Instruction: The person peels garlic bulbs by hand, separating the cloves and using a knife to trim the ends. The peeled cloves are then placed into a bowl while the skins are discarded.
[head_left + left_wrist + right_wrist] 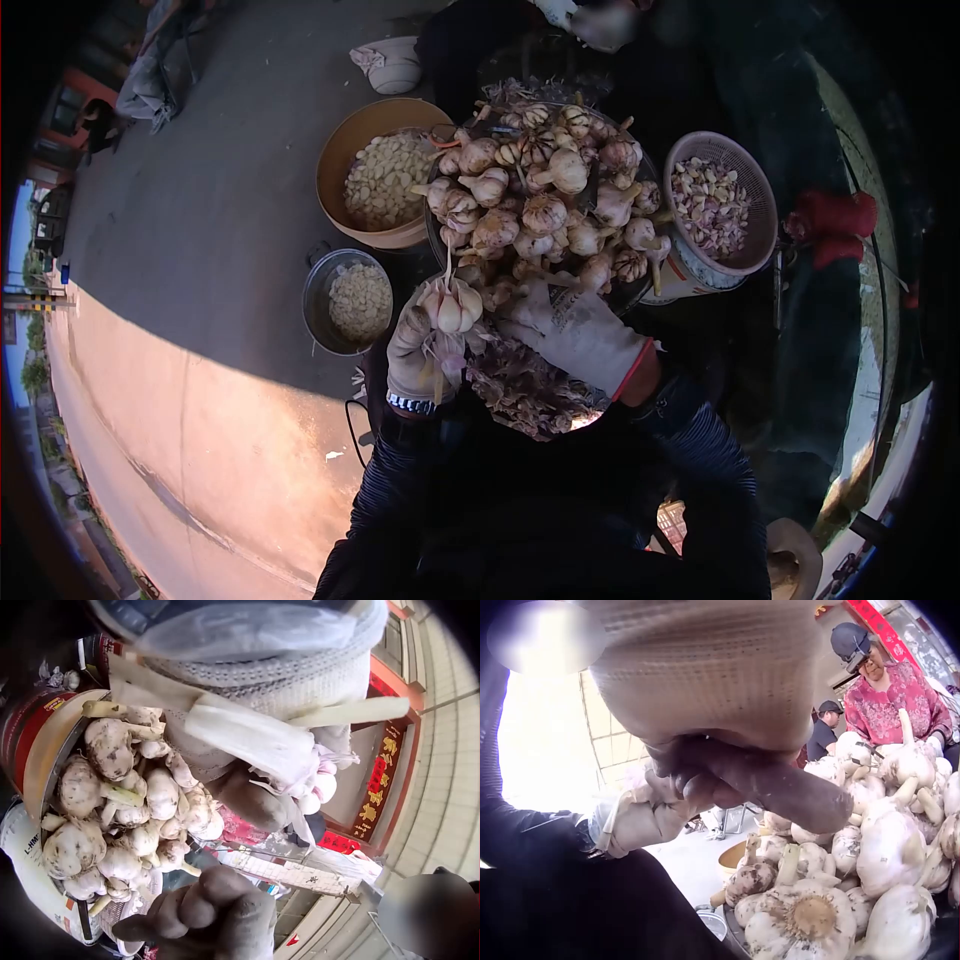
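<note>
My gloved left hand (411, 352) grips a garlic bulb (453, 306) with its outer skin partly pulled back; white cloves show. In the left wrist view, that bulb (324, 784) lies beside a glove finger, with long pale stem and husk pieces. My gloved right hand (578, 334) is to its right, at the front edge of the garlic pile (545, 215). The left wrist view shows the right hand (214, 915) with curled fingers and nothing visible in them. In the right wrist view, the right hand's curled fingers (780, 787) are near the pile, apart from the left hand (641, 821).
Left of the pile stand a tan bowl (330, 175) and a metal pot (318, 310), both holding peeled cloves. A pink basket (768, 215) of cloves sits at right. Loose husks (525, 385) lie below my hands. A person in a floral top (892, 705) is across the pile.
</note>
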A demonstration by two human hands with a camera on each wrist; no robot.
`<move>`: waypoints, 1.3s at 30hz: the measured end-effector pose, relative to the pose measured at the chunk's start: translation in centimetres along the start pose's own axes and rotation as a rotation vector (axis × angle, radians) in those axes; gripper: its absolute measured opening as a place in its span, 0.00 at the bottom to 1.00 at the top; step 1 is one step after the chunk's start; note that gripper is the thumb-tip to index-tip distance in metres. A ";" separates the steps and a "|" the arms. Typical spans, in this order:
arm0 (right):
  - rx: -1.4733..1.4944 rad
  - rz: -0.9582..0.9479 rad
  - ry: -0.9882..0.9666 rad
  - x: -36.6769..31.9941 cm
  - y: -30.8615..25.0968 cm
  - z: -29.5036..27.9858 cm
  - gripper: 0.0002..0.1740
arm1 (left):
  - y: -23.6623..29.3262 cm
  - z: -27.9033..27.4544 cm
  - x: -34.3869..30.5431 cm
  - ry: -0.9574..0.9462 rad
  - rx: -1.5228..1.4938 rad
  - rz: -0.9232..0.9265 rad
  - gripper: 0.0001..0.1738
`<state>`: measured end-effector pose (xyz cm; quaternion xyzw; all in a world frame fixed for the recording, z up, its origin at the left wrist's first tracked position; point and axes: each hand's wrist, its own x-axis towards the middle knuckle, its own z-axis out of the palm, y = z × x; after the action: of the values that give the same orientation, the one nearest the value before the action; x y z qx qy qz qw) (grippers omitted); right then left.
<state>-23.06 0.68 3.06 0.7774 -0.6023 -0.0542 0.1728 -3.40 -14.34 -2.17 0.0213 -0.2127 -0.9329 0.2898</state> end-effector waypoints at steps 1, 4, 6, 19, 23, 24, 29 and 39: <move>-0.086 -0.007 0.014 1.0 0.4 0.3 0.25 | 0.2 -0.3 0.0 -0.043 -0.174 -0.024 0.42; 0.358 0.058 -0.119 3.2 0.6 2.3 0.19 | 1.1 -0.3 -0.7 0.140 -0.202 0.087 0.45; 0.326 0.083 0.046 3.5 0.2 2.5 0.15 | 1.0 -0.1 -0.9 0.164 -0.188 0.129 0.39; 0.292 0.264 0.119 -1.6 0.3 3.2 0.19 | -1.2 1.4 0.7 0.109 0.209 0.112 0.47; 1.374 0.777 0.138 -2.7 -1.2 -2.8 0.15 | -1.2 4.4 -0.4 0.086 0.398 0.114 0.44; 1.747 1.042 0.227 -2.7 -1.9 -5.0 0.13 | -1.6 5.8 -1.0 0.084 0.392 0.097 0.45; 1.775 1.113 0.268 -5.1 -5.6 -8.3 0.14 | -3.8 9.1 -3.3 0.054 0.586 -0.100 0.47; 1.736 0.907 0.422 -8.8 -4.7 -8.8 0.13 | -2.5 13.6 -3.5 -0.321 1.367 -0.077 0.51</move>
<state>-18.56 11.91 8.63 0.3249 -0.6298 0.6143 -0.3471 -4.06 -5.36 8.89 0.0683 -0.7905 -0.5915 0.1433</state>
